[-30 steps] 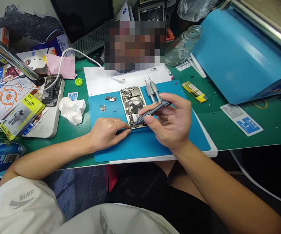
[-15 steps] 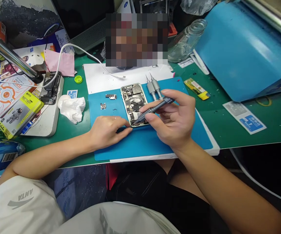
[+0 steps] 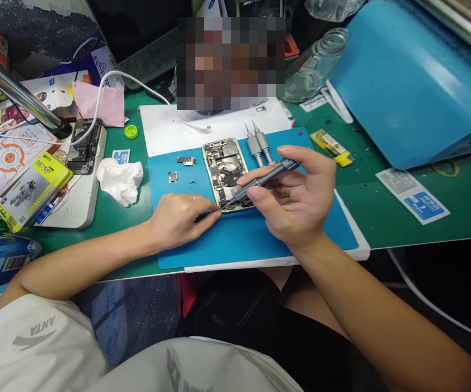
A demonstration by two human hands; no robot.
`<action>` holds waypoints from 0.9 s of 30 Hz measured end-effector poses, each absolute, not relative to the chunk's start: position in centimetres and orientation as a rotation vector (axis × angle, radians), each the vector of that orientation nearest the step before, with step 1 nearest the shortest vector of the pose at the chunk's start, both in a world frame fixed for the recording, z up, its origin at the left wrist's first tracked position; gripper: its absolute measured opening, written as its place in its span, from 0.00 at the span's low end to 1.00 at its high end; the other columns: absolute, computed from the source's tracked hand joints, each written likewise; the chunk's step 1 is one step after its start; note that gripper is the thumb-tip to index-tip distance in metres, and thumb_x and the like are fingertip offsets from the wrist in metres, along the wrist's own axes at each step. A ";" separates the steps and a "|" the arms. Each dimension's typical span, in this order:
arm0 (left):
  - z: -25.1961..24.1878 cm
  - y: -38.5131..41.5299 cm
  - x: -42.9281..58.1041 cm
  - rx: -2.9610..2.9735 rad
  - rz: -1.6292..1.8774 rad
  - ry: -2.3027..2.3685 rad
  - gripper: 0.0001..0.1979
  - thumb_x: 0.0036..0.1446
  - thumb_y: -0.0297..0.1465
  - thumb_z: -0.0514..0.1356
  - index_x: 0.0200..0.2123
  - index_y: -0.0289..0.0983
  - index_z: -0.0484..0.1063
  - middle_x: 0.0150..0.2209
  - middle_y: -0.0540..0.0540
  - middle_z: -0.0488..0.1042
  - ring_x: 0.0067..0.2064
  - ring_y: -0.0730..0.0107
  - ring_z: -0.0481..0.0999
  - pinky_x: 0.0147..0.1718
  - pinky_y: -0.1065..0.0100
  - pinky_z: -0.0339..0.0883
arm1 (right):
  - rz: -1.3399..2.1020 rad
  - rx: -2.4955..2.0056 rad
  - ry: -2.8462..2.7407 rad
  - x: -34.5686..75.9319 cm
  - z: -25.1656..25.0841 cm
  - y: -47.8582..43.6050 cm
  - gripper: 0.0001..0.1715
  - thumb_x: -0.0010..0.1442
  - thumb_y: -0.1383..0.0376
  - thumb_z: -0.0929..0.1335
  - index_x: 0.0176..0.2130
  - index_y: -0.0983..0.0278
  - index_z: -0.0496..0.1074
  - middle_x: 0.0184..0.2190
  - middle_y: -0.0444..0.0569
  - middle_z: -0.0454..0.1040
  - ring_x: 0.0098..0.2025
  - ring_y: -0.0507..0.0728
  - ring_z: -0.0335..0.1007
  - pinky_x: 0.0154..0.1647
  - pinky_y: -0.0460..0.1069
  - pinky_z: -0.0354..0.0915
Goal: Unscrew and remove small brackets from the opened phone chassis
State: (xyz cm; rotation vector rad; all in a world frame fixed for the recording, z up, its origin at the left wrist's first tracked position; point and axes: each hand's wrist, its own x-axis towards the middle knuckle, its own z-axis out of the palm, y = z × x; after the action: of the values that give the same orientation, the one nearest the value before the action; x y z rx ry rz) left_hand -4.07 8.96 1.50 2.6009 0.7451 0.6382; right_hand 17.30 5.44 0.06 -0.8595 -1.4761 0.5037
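Rightward the right hand (image 3: 303,201) has been shifted slightly, the screwdriver (image 3: 265,179) gripped in curled fingers; the opened phone (image 3: 223,155), on the blue mat (image 3: 227,245), is met by the left hand (image 3: 178,220) (nearly pinched, hold unclear).

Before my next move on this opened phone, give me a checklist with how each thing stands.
1. Phone lying on the blue mat: ok.
2. Screwdriver gripped in the right hand: ok.
3. Left hand at the phone's near left corner: ok.
4. Screwdriver tip seated in a screw: cannot tell, too small.
5. Small parts put away: not ok, they lie loose on the mat.
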 end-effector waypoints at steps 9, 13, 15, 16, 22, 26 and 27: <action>1.6 9.0 -4.1 2.589 0.629 0.749 0.11 0.69 0.34 0.59 0.37 0.37 0.79 0.28 0.50 0.80 0.25 0.74 0.76 0.25 0.70 0.60 | 0.484 -0.940 -1.493 17.4 -0.1 5.3 0.32 0.62 0.63 0.74 0.62 0.45 0.64 0.39 0.45 0.79 0.37 0.58 0.82 0.33 0.52 0.82; 1.7 9.0 -4.0 2.590 0.594 0.766 0.12 0.70 0.35 0.58 0.37 0.38 0.80 0.28 0.50 0.80 0.26 0.74 0.77 0.26 0.70 0.60 | 0.477 -0.921 -1.501 17.4 0.0 5.3 0.33 0.63 0.64 0.74 0.62 0.45 0.64 0.40 0.45 0.79 0.37 0.58 0.82 0.34 0.52 0.82; 1.6 9.0 -4.0 2.593 0.570 0.777 0.13 0.70 0.36 0.57 0.38 0.38 0.80 0.28 0.50 0.80 0.27 0.73 0.77 0.26 0.70 0.60 | 0.479 -0.901 -1.503 17.4 0.0 5.4 0.33 0.62 0.64 0.74 0.62 0.45 0.64 0.40 0.44 0.78 0.38 0.57 0.82 0.34 0.51 0.82; 1.6 9.0 -4.0 2.595 0.569 0.777 0.13 0.70 0.36 0.57 0.38 0.38 0.80 0.28 0.50 0.80 0.27 0.73 0.77 0.27 0.70 0.60 | 0.481 -0.890 -1.500 17.4 0.0 5.4 0.34 0.62 0.64 0.74 0.62 0.45 0.64 0.40 0.44 0.78 0.38 0.57 0.82 0.34 0.51 0.82; 1.6 9.0 -4.0 2.583 0.604 0.764 0.12 0.70 0.35 0.58 0.38 0.38 0.80 0.28 0.50 0.80 0.27 0.74 0.77 0.26 0.70 0.61 | 0.500 -0.934 -1.485 17.6 -0.2 5.3 0.34 0.61 0.62 0.75 0.62 0.45 0.65 0.41 0.45 0.78 0.36 0.58 0.81 0.31 0.52 0.81; 1.7 9.0 -4.0 2.574 0.592 0.787 0.11 0.69 0.36 0.60 0.39 0.38 0.81 0.27 0.51 0.80 0.26 0.73 0.77 0.26 0.70 0.61 | 0.498 -0.916 -1.494 17.6 -0.2 5.2 0.35 0.60 0.63 0.75 0.62 0.44 0.65 0.40 0.45 0.78 0.35 0.57 0.81 0.30 0.51 0.81; 1.7 9.0 -4.0 2.571 0.590 0.797 0.11 0.68 0.37 0.60 0.39 0.38 0.81 0.27 0.51 0.80 0.26 0.73 0.76 0.26 0.70 0.60 | 0.503 -0.916 -1.495 17.6 -0.1 5.2 0.35 0.60 0.63 0.75 0.62 0.44 0.65 0.41 0.45 0.78 0.35 0.57 0.81 0.30 0.51 0.81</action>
State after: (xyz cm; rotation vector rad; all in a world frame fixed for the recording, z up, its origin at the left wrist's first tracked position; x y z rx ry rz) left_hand -3.96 8.95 1.70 2.5710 0.7973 0.5903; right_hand 17.64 5.25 -0.13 -0.9156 -1.4952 0.5033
